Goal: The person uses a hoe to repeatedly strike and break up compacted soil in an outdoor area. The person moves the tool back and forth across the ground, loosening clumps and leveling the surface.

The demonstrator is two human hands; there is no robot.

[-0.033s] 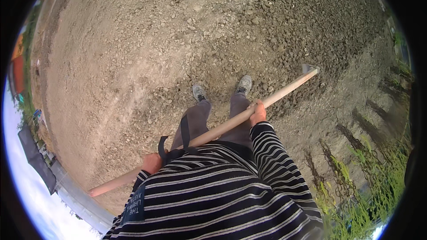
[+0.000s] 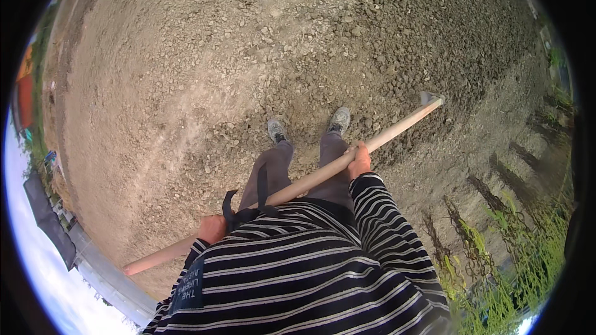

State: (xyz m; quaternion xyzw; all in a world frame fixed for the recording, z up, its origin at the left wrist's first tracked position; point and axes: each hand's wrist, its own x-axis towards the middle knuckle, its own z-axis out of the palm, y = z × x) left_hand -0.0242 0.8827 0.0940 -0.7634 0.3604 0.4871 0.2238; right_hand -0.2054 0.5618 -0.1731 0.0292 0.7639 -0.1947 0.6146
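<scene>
A hoe (image 2: 310,178) with a long pale wooden handle slants across the front of my body, from low on the left up to the right. My right hand (image 2: 360,161) is wrapped round the handle in front of my right thigh. Near my left hip, my left hand (image 2: 213,228) grips the same handle, its fingers partly hidden. The butt end (image 2: 131,269) sticks out past it. At the far right end the small metal blade (image 2: 427,97) shows over dark, loosened soil (image 2: 422,43); I cannot tell whether it touches the ground.
My shoes (image 2: 339,119) stand on cloddy brown earth. Paler, drier soil (image 2: 143,87) spreads to the left. At the lower right grow rows of green plants (image 2: 515,273). A black strap (image 2: 262,186) hangs at my waist. Buildings (image 2: 49,220) show along the left rim.
</scene>
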